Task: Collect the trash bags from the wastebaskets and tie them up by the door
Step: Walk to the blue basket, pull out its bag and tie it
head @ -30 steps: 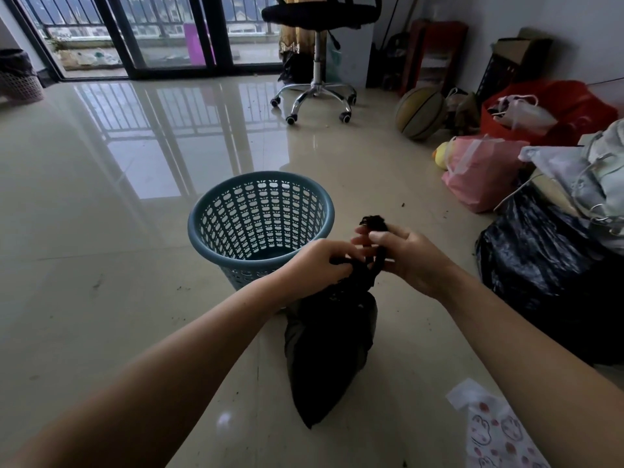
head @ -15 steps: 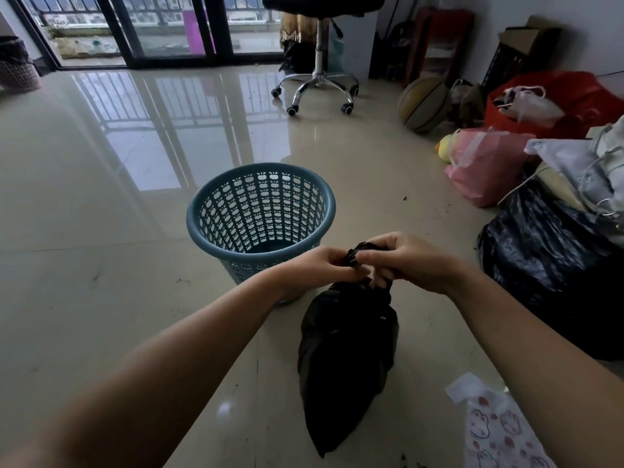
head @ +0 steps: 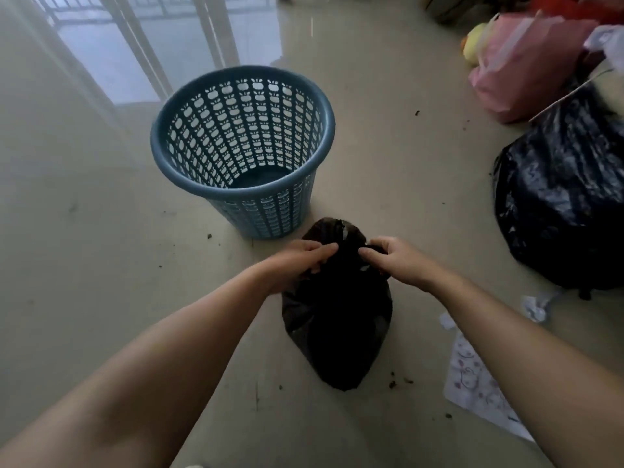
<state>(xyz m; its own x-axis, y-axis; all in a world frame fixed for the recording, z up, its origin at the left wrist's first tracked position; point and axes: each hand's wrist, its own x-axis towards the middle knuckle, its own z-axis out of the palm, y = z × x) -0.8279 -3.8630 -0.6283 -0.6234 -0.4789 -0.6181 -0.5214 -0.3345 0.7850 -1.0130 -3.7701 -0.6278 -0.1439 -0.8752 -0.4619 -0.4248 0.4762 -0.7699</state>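
Small black bag (head: 337,319) on the floor (head: 84,265) just before the empty basket (head: 243,146), long axis running toward the person. Left hand (head: 300,261) and right hand (head: 396,261) each pinch its neck from opposite sides, equally near, knot between them

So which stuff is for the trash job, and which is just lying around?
For the job: small black bag, left hand, right hand, blue basket.

Just lying around: pink bag, big black bag, printed paper, crumbs.
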